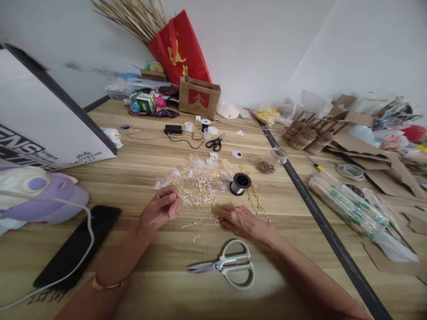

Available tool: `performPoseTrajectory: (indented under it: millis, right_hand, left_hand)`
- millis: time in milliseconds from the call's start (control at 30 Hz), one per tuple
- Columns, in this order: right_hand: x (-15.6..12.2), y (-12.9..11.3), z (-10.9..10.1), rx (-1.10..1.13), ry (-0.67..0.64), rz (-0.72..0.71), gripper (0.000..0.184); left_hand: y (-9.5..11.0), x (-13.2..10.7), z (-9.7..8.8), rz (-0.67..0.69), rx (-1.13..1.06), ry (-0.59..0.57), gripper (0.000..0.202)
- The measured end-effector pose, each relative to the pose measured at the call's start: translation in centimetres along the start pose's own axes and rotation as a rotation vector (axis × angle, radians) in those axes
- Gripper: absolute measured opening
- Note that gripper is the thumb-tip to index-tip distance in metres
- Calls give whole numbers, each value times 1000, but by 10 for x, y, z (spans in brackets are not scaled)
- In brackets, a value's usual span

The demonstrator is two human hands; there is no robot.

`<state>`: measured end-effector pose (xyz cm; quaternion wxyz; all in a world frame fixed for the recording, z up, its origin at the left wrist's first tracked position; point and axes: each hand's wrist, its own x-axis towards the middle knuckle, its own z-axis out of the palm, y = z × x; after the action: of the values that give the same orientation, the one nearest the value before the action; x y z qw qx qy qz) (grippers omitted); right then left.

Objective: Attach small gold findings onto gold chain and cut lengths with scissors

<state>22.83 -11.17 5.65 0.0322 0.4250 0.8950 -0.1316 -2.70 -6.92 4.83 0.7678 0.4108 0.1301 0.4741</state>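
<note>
My left hand (162, 207) rests on the wooden table (140, 164) with its fingers curled in, beside a scatter of small gold and silver beads (200, 184). What it holds, if anything, is too small to make out. My right hand (240, 221) lies palm down with fingertips pinched at a short strand of tiny beads (198, 221) on the table. A spool of clear thread (240, 183) stands just beyond the right hand, next to a gold chain (256, 195). Pale green scissors (230, 265) lie shut between my forearms.
A black phone (78, 246) and a white cable lie at the left, by a purple object and a white bag (43, 120). Black scissors (215, 142), small spools and a bead jar (267, 167) sit farther back. Cardboard pieces and a packet of sticks (347, 204) fill the right.
</note>
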Motion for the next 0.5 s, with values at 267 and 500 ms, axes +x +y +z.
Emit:
performPoseTrajectory:
  millis: [267, 500]
  right_hand:
    - [2, -1, 0, -3, -26, 38, 13]
    - [5, 0, 12, -56, -18, 47, 16]
  left_hand:
    - [-3, -2, 3, -18, -51, -78, 7]
    - [-6, -1, 2, -26, -56, -84, 8]
